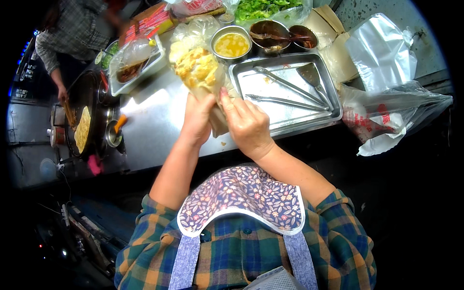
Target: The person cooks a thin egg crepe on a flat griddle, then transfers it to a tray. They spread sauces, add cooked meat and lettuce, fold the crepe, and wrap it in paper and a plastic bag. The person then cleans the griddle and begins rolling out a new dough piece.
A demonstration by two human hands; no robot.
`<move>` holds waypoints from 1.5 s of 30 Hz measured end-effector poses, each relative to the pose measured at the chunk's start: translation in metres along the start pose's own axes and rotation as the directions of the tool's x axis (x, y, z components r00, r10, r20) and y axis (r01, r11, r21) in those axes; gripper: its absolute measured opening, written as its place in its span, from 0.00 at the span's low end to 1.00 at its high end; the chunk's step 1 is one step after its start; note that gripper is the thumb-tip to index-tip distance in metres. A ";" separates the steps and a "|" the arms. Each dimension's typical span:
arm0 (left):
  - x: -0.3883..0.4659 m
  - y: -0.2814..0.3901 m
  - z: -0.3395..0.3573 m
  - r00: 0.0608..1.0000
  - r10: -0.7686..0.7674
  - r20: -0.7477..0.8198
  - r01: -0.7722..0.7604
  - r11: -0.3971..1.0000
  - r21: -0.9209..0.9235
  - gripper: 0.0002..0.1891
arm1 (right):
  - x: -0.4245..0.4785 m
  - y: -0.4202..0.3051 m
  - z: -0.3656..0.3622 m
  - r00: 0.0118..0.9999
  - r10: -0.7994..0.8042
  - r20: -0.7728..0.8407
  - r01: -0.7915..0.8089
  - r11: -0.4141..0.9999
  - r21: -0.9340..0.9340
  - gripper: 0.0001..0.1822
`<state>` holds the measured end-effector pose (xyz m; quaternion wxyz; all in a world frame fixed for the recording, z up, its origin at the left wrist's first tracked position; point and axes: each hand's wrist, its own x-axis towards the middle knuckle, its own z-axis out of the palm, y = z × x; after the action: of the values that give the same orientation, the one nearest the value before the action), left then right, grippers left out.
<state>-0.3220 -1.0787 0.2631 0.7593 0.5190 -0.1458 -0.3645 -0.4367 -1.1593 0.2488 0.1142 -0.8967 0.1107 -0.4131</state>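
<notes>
A golden, flaky filled flatbread sticks out of the top of a brown paper bag, held up over the steel counter before me. My left hand grips the bag from its left side, thumb on the front. On the other side my right hand pinches the paper, its fingers curled and the index finger pointing up along the bag. The bag's lower end shows between both hands. What fills the bread is hard to make out.
A steel tray with tongs and a spatula lies at right. Behind stand a bowl of yellow liquid, sauce pots and lettuce. Plastic bags hang right. At left, a co-worker's hand works over a griddle.
</notes>
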 end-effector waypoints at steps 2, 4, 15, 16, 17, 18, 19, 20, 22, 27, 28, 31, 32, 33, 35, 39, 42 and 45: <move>-0.008 0.005 -0.006 0.999 -0.044 0.006 0.044 0.998 -0.046 0.25 | -0.005 -0.003 0.006 0.998 0.021 0.058 -0.021 1.000 -0.010 0.25; -0.010 0.000 -0.011 1.000 -0.025 0.000 0.025 0.998 0.065 0.27 | -0.013 -0.008 0.017 0.994 0.024 0.106 -0.025 1.000 0.008 0.21; 0.039 -0.070 -0.063 0.834 0.423 0.356 -0.469 0.202 0.860 0.41 | -0.024 0.060 0.047 0.502 0.362 0.785 -0.754 -0.261 0.602 0.19; 0.042 -0.082 -0.063 0.806 0.449 0.386 -0.492 0.146 0.858 0.43 | -0.015 0.063 0.040 0.409 0.359 0.839 -0.778 -0.344 0.526 0.25; 0.046 -0.093 -0.063 0.790 0.472 0.391 -0.497 0.119 0.860 0.43 | -0.017 0.067 0.043 0.387 0.373 0.844 -0.753 -0.401 0.522 0.25; 0.052 -0.106 -0.062 0.772 0.495 0.399 -0.504 0.094 0.859 0.43 | -0.023 0.075 0.049 0.362 0.392 0.846 -0.724 -0.454 0.520 0.25; 0.057 -0.116 -0.057 0.747 0.517 0.417 -0.521 0.067 0.851 0.42 | -0.029 0.083 0.054 0.336 0.408 0.849 -0.693 -0.504 0.516 0.25; 0.059 -0.126 -0.055 0.738 0.527 0.422 -0.516 0.038 0.856 0.42 | -0.034 0.090 0.059 0.289 0.449 0.846 -0.670 -0.536 0.513 0.24; 0.062 -0.140 -0.049 0.735 0.531 0.421 -0.484 -0.024 0.875 0.40 | -0.041 0.103 0.070 0.229 0.460 0.858 -0.666 -0.569 0.482 0.23; 0.065 -0.151 -0.049 0.770 0.470 0.431 -0.447 -0.084 0.891 0.39 | -0.042 0.108 0.071 0.196 0.468 0.862 -0.805 -0.424 0.414 0.21; 0.061 -0.146 -0.052 0.787 0.435 0.438 -0.447 -0.089 0.890 0.40 | -0.051 0.115 0.078 0.238 0.448 0.862 -0.854 -0.326 0.405 0.23; 0.049 -0.124 -0.052 0.835 0.314 0.451 -0.439 -0.113 0.892 0.45 | -0.054 0.116 0.061 0.320 0.556 0.767 -0.947 0.159 0.279 0.17; 0.046 -0.117 -0.054 0.846 0.273 0.459 -0.441 -0.125 0.889 0.46 | -0.044 0.123 0.038 0.374 0.490 0.787 -0.848 0.525 0.076 0.18; 0.044 -0.109 -0.053 0.852 0.233 0.469 -0.448 -0.137 0.883 0.47 | -0.058 0.130 0.035 0.537 0.524 0.661 -0.749 0.657 0.087 0.13; 0.039 -0.078 -0.056 0.885 0.119 0.451 -0.431 -0.157 0.888 0.48 | -0.062 0.124 0.019 0.708 0.444 0.549 -0.474 0.875 -0.096 0.14; 0.040 -0.042 0.008 0.855 0.255 0.452 -0.489 0.103 0.866 0.37 | -0.072 0.142 -0.022 0.752 0.404 0.521 -0.430 0.900 -0.077 0.19; 0.069 -0.035 0.106 0.676 0.422 0.604 -0.736 0.347 0.581 0.11 | -0.065 0.133 -0.046 0.736 0.479 0.478 -0.551 0.835 0.011 0.22; 0.108 -0.053 0.225 0.460 0.542 0.703 -0.884 0.352 0.307 0.15 | -0.059 0.136 -0.061 0.719 0.543 0.433 -0.590 0.807 -0.032 0.21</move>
<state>-0.4039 -1.3187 0.2931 0.5468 0.5082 -0.6650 -0.0200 -0.5350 -1.2777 0.2049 0.3047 -0.8792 0.3299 -0.1595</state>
